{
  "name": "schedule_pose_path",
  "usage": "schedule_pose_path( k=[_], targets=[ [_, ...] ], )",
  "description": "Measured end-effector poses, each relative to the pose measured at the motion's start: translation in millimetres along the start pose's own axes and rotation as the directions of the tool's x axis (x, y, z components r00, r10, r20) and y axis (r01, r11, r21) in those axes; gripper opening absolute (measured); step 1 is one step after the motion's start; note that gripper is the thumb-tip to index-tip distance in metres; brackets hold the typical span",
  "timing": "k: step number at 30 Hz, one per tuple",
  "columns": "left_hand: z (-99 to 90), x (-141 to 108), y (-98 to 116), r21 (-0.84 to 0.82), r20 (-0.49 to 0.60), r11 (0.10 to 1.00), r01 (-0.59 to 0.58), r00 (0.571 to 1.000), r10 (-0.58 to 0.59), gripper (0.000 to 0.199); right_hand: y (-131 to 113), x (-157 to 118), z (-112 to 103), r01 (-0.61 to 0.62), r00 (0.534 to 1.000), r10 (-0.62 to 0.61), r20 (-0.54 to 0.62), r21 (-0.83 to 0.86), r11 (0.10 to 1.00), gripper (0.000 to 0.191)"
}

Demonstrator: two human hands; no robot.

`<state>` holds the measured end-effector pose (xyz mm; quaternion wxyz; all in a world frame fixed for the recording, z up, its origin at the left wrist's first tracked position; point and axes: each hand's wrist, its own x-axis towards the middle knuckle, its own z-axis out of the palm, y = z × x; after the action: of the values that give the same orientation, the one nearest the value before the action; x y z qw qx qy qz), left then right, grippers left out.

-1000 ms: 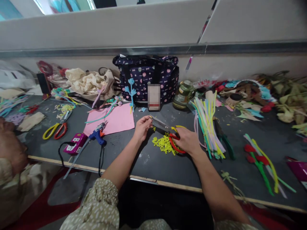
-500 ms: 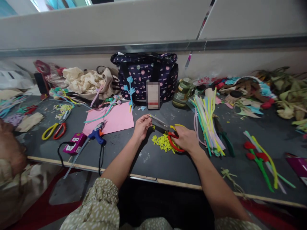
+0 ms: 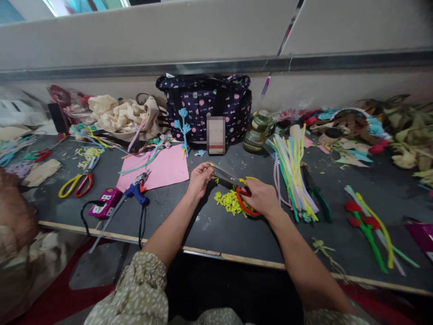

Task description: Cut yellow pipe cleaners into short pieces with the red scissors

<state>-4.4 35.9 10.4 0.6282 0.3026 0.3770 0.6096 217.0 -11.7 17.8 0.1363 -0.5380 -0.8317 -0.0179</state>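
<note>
My right hand [image 3: 260, 195] is closed around the handles of a pair of scissors [image 3: 226, 173], one yellow and one red. The blades point left and up, reaching my left hand [image 3: 202, 177]. Its fingertips are pinched at the blade tips on what looks like a yellow pipe cleaner [image 3: 212, 164], mostly hidden by the fingers. Beneath the scissors lies a heap of short yellow pipe cleaner pieces [image 3: 228, 202]. To the right of my right hand is a bundle of pastel pipe cleaners [image 3: 296, 176].
A blue glue gun [image 3: 137, 192] and purple power strip [image 3: 105, 201] lie left, by a pink sheet [image 3: 165, 169] and other scissors [image 3: 81, 180]. Behind stand a phone [image 3: 216, 135], a patterned bag [image 3: 203, 101] and a bottle [image 3: 257, 131]. Red pipe-cleaner flowers [image 3: 368, 222] lie right. Another person's arm [image 3: 16, 207] rests far left.
The scissor blades have come slightly closer together and the handles have shifted a little in my right hand. My left hand stays in place.
</note>
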Motion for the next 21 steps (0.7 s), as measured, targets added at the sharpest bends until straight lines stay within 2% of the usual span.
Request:
schedule_pose_path(
  k=[21],
  targets=[
    [-2.7, 2.5, -0.7, 0.01, 0.011, 1.0, -0.007, 1.0, 0.007, 0.034, 0.7, 0.7, 0.9, 0.019, 1.0, -0.019, 0.014, 0.054, 0.998, 0.015]
  ],
)
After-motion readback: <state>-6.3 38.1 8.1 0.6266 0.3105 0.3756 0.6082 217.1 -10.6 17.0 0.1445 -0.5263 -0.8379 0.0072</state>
